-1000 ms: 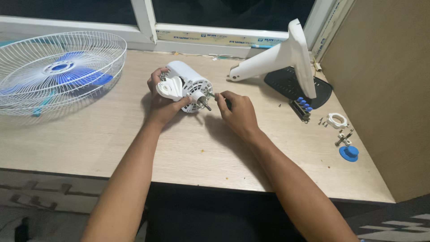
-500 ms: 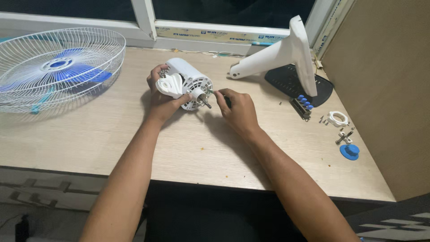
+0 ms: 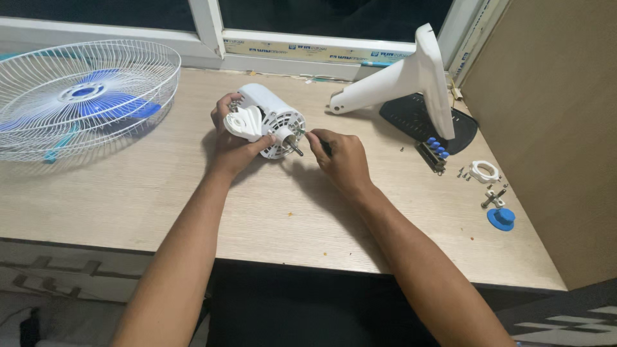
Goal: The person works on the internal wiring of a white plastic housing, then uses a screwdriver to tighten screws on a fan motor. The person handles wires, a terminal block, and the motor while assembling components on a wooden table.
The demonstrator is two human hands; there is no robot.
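A white fan motor housing (image 3: 273, 115) lies on its side on the wooden table (image 3: 128, 199), its metal shaft pointing toward me. My left hand (image 3: 232, 144) grips the housing from the left, thumb near the shaft. My right hand (image 3: 340, 160) is closed around a thin dark tool, its tip against the motor's front face just right of the shaft. Most of the tool is hidden in my fist.
A white wire fan guard (image 3: 77, 96) holding blue blades lies at the left. A white fan stand (image 3: 411, 80) on a dark base (image 3: 418, 119) lies at the back right. A blue-buttoned switch block (image 3: 434, 151), a white ring (image 3: 483, 171), screws and a blue cap (image 3: 500, 219) sit right.
Both hands stay on the motor. My right hand has shifted slightly at the motor's front face.
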